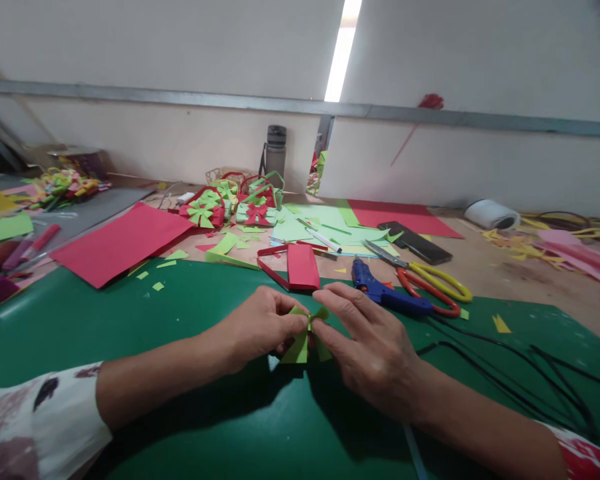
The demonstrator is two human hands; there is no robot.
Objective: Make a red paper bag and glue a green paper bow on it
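Note:
A light green paper bow [296,349] is held between both hands above the green mat [190,427]. My left hand [263,327] pinches it from the left, thumb near the middle knot. From the right, my right hand [365,340] grips the bow with thumb and forefinger, its other fingers stretched past it. Fingers hide part of the loops; the tails hang down. Just beyond the hands lies a small red paper bag [303,267] with a red strip handle. A blue glue gun [387,290] rests right of it.
Scissors [430,280] with red and yellow handles lie by the glue gun, near a phone [415,241]. A black cable [510,373] crosses the mat at right. Behind stand decorated paper bags [225,203] and a bottle [276,153]. Red card [125,243] lies left.

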